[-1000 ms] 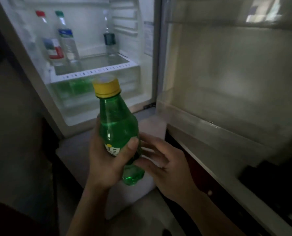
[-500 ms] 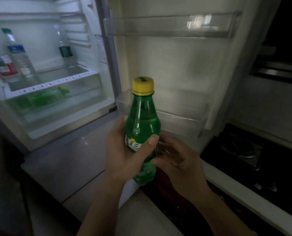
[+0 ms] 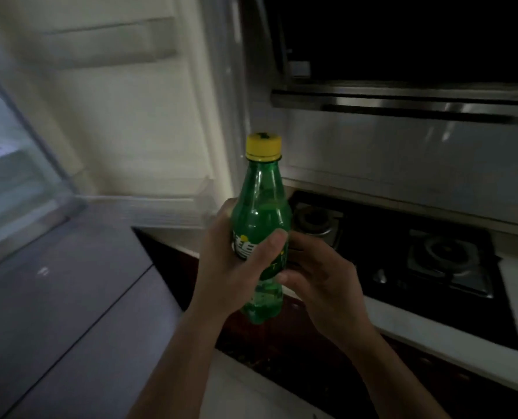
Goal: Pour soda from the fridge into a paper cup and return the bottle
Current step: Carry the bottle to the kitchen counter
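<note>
One bottle (image 3: 260, 207) of smooth translucent green plastic, yellow cap (image 3: 263, 146) on, is upright at frame centre. My left hand (image 3: 230, 267) wraps its labelled waist, thumb across the front. My right hand (image 3: 321, 282) cups it from 3 o'clock, fingers curled behind. At 3 o'clock there is one black glass hob (image 3: 372, 237) with two metal burners (image 3: 315, 219). At 10 o'clock is the white fridge door (image 3: 124, 116), open.

The left hand (image 3: 230, 267) grips the green bottle (image 3: 260, 207) upright round its label, thumb across the front. The yellow cap (image 3: 263, 146) is on. The right hand (image 3: 321, 282) curls against the bottle's right side, thumb tip touching below the label. Behind stands the open fridge door (image 3: 124, 116), blurred. To the right, a black stove (image 3: 418, 252) sits in the white counter (image 3: 433, 334), back from its front edge, under a steel hood (image 3: 403, 98).
</note>
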`<control>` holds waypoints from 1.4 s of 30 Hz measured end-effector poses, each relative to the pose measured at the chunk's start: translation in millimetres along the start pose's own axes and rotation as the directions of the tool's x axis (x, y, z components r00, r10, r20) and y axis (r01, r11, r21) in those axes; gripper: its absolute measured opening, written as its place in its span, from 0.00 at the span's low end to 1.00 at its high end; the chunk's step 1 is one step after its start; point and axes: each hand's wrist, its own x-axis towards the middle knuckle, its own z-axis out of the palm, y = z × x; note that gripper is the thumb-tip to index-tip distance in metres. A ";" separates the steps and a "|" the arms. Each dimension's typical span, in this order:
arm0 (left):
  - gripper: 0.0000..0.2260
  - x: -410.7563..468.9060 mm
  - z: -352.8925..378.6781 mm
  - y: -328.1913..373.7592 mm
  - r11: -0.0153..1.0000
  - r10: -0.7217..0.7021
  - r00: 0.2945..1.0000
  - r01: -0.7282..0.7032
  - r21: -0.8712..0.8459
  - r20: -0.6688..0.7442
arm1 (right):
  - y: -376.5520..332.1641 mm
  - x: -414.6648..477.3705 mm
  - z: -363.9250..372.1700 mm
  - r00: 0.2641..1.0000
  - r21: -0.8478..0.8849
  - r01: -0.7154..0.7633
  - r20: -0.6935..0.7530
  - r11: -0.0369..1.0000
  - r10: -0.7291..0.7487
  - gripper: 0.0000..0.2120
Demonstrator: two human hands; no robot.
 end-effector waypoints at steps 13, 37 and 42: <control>0.18 1.2 221.6 9.2 0.966 0.073 0.918 0.033 -0.258 0.391 | -27.7 -61.0 -190.5 0.934 -0.018 -0.006 -0.358 1.000 0.000 0.21; 0.14 -27.5 429.2 44.6 0.814 0.224 0.600 0.318 -0.486 0.768 | -83.9 -144.9 -289.5 0.453 -0.290 -0.022 -0.856 0.957 -0.249 0.20; 0.18 -40.5 459.2 53.4 0.845 0.164 0.616 0.315 -0.432 0.770 | -90.6 -160.1 -328.7 0.505 -0.235 -0.033 -0.843 0.971 -0.186 0.20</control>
